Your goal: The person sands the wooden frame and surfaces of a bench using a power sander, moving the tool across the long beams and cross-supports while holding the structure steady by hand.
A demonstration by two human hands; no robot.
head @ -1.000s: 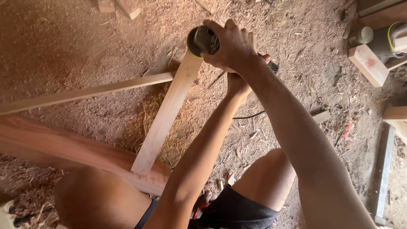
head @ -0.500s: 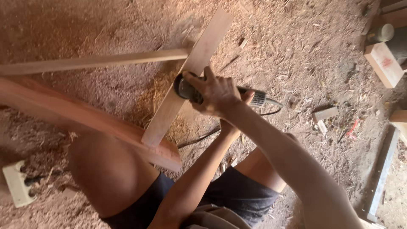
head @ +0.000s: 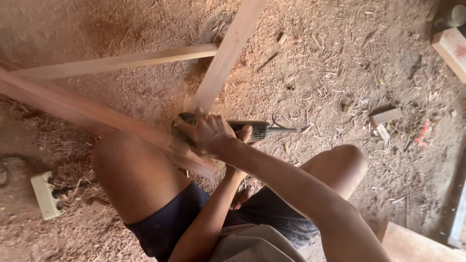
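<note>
Both of my hands are on a dark power sander (head: 257, 129). My right hand (head: 206, 133) covers its head, which presses on the lower end of a pale wooden plank (head: 228, 53). Behind it, my left hand (head: 244, 137) wraps the tool's body. Dust sprays off at the contact spot. The plank runs diagonally up to the top edge and rests on a reddish beam (head: 73, 109) that lies across my left knee (head: 131, 170). The tool's cord (head: 286, 129) sticks out to the right.
A thin pale batten (head: 116, 62) lies across the sawdust-covered floor and meets the plank. A white power strip (head: 46, 194) sits at the lower left. A wood block (head: 451, 46) lies at the top right, a small offcut (head: 386, 116) at the right, and a board (head: 412, 245) at the bottom right.
The sander and both hands have travelled down the plank toward my body, from its upper part to its lower end near the reddish beam.
</note>
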